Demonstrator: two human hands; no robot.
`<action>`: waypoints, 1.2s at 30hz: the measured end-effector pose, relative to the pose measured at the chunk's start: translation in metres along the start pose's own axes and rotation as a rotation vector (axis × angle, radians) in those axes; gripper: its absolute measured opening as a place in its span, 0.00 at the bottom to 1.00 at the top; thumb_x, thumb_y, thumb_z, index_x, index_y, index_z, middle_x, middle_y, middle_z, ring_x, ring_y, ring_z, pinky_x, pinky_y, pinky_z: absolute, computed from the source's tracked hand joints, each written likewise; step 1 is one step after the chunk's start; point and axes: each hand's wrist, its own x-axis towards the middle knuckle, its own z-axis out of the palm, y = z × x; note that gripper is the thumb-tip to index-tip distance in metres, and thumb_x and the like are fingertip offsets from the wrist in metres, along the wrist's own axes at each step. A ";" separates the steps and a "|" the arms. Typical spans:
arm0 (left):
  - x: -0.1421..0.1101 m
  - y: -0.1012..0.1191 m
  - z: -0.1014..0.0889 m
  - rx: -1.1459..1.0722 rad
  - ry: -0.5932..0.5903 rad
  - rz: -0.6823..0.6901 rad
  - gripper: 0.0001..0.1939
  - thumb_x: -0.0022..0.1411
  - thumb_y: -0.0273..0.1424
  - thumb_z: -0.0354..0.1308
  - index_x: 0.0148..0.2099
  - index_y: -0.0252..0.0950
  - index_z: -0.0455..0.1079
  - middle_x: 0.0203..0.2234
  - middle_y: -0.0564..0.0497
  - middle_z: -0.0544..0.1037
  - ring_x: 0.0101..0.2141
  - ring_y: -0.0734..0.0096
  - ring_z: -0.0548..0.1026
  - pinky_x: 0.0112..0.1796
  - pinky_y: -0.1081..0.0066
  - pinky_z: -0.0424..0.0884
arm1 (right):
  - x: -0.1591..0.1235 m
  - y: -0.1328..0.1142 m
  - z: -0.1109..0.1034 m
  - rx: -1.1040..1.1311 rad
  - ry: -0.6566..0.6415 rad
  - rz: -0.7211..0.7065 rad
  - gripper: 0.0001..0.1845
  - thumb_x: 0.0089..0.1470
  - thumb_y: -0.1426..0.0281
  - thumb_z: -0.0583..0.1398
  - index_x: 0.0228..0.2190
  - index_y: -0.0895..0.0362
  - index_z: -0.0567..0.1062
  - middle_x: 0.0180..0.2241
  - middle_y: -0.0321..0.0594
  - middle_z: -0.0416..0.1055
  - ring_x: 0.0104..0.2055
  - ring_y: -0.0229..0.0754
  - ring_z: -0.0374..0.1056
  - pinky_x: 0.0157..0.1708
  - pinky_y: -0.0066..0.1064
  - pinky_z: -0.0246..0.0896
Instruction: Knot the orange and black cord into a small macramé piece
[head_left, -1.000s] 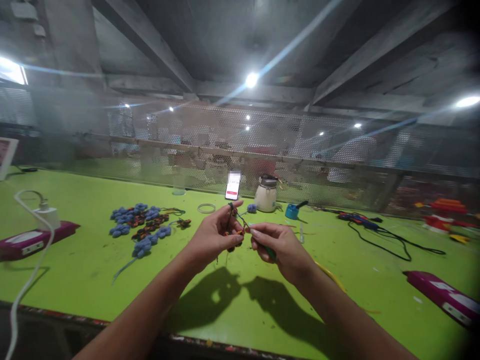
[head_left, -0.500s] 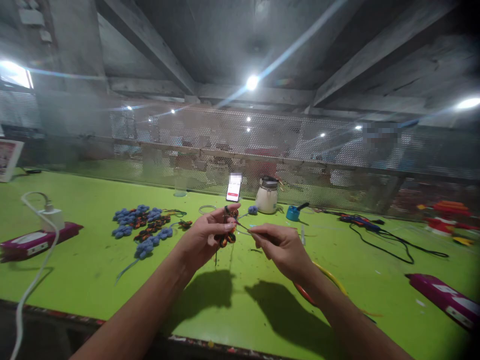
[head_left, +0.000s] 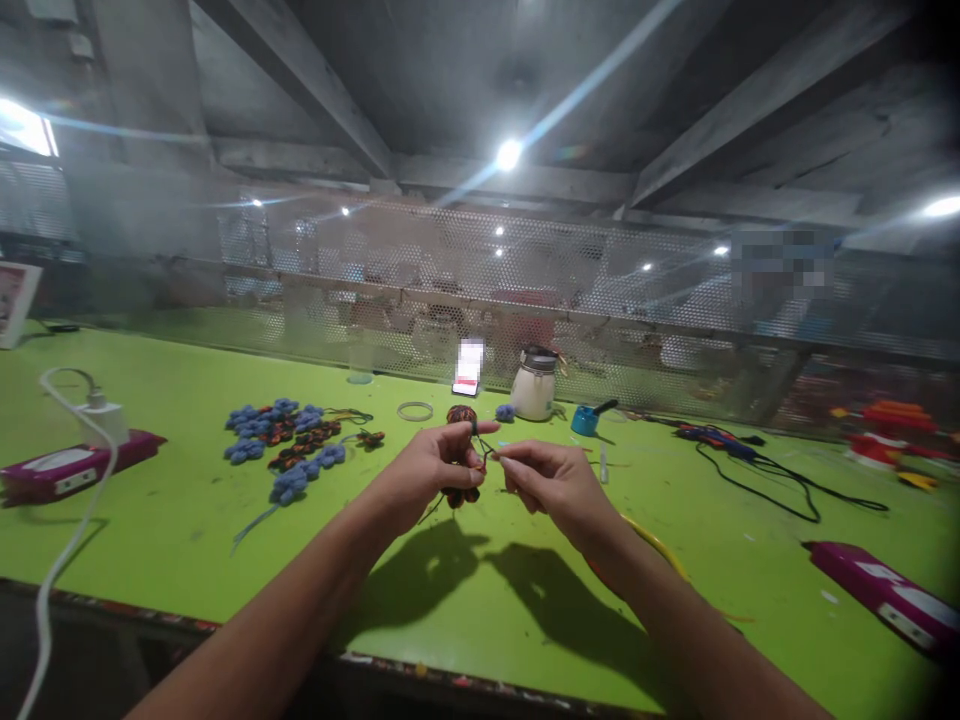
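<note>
My left hand is closed on a small black-and-orange crocheted piece, its petal-like lobes showing below the thumb. Dark yarn wraps over the left index finger. Facing it, my right hand pinches a thin dark strand that runs to the piece; whether a hook is also in those fingers is hidden. Just behind the left fingers sits a ball of black-and-orange yarn. Left of my hands lie several blue crocheted flowers among black-and-orange ones.
A phone stands at the back beside a lidded white jar. Right of them are a blue cup and a dark cord. Purple power strips lie on both sides; a white cable hangs over the left edge.
Both hands have turned slightly; the crocheted piece sits lower and the yarn ball behind it now shows. My right fingers have come closer to the left ones. The view has shifted a little.
</note>
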 end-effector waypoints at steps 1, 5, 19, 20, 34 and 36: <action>0.000 0.001 0.000 -0.004 -0.002 0.006 0.33 0.44 0.21 0.62 0.56 0.36 0.63 0.24 0.56 0.67 0.21 0.79 0.67 0.20 0.76 0.60 | 0.000 0.000 0.000 -0.013 -0.004 0.004 0.11 0.48 0.68 0.60 0.34 0.61 0.76 0.17 0.32 0.64 0.14 0.28 0.53 0.14 0.23 0.46; -0.002 0.005 0.003 -0.009 -0.014 0.017 0.39 0.43 0.21 0.62 0.59 0.37 0.57 0.23 0.57 0.68 0.22 0.77 0.67 0.22 0.75 0.63 | 0.000 -0.002 0.002 -0.021 -0.032 0.022 0.16 0.48 0.68 0.60 0.40 0.61 0.75 0.17 0.32 0.64 0.14 0.28 0.52 0.14 0.23 0.48; -0.001 0.002 -0.002 -0.068 -0.097 -0.011 0.41 0.42 0.17 0.63 0.59 0.37 0.57 0.27 0.53 0.69 0.29 0.73 0.69 0.31 0.71 0.64 | 0.001 -0.004 -0.008 -0.086 0.072 -0.034 0.14 0.46 0.73 0.59 0.36 0.61 0.79 0.15 0.32 0.61 0.16 0.30 0.51 0.16 0.26 0.48; -0.001 0.002 -0.003 -0.073 -0.095 -0.019 0.40 0.42 0.17 0.63 0.59 0.36 0.58 0.28 0.52 0.69 0.30 0.73 0.69 0.32 0.70 0.64 | 0.001 -0.005 -0.010 -0.105 0.075 -0.031 0.14 0.46 0.72 0.59 0.36 0.61 0.79 0.16 0.32 0.61 0.16 0.30 0.50 0.16 0.26 0.48; 0.000 0.004 0.001 0.047 -0.003 -0.099 0.34 0.41 0.17 0.60 0.54 0.33 0.66 0.23 0.55 0.68 0.25 0.75 0.67 0.31 0.69 0.63 | 0.004 -0.007 -0.028 -0.310 -0.137 -0.161 0.11 0.49 0.72 0.59 0.35 0.57 0.80 0.19 0.36 0.67 0.19 0.32 0.54 0.18 0.26 0.51; 0.000 0.003 0.003 0.070 -0.019 -0.101 0.37 0.40 0.17 0.60 0.57 0.33 0.62 0.22 0.55 0.69 0.25 0.75 0.67 0.31 0.68 0.64 | 0.004 -0.006 -0.028 -0.344 -0.162 -0.191 0.12 0.49 0.74 0.59 0.35 0.56 0.80 0.21 0.37 0.69 0.21 0.33 0.57 0.20 0.26 0.53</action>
